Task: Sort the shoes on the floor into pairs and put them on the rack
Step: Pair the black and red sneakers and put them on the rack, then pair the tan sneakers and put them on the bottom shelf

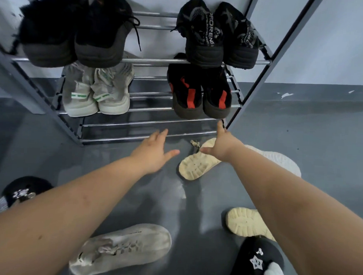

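Before tubular metal rack, both hands spread, left, right, above ridged cream sole

Black shoes with red patches; pale sneakers with green stripes; grey floor

Your rack carries four pairs on two tiers; your grey floor holds five loose shoes.

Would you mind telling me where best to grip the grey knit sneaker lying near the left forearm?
Probably the ankle collar of the grey knit sneaker, from above. It lies upright, laces up, with its opening toward the lower left, so the left hand, now empty, could pinch the collar rim.
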{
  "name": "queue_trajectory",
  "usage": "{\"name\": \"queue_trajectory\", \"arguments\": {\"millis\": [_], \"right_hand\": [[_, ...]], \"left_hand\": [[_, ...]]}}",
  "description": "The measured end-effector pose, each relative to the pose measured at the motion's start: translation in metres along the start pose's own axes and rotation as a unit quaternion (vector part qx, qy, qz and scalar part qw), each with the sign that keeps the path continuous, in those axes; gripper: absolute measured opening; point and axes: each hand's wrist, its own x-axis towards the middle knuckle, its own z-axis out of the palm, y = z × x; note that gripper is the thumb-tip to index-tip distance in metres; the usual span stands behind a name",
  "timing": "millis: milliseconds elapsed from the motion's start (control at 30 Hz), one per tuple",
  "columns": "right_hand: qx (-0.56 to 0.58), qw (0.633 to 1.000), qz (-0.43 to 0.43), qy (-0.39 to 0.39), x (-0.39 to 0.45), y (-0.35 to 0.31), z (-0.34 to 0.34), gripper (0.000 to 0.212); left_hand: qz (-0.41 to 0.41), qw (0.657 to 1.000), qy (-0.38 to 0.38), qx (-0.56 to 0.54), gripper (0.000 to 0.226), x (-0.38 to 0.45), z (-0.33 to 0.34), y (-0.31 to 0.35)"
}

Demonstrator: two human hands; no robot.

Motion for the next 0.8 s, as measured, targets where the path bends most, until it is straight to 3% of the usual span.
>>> {"name": "queue_trajectory", "arguments": {"millis": [133,400,567,800], "right_hand": [[-0.077,0.995,-0.053,-0.020,-0.033,-0.009,0.019,0.107],[-0.171,0.978,-0.118,-0.033,-0.103,-0.025,0.032,0.098],[-0.160,0.985,-0.058,-0.007,-0.139,-0.012,0.019,0.089],[-0.141,0.990,0.014,-0.026,-0.150,0.016,0.033,0.085]], "left_hand": [[0.012,0.995,-0.060,0.080,0.082,-0.034,0.007,-0.020],[0.064,0.983,-0.056,0.162,0.080,-0.077,-0.018,-0.013],[0.090,0.976,-0.053,0.192,0.079,-0.089,-0.035,0.004],[0.136,0.970,-0.057,0.195,0.077,-0.095,-0.029,0.026]]}}
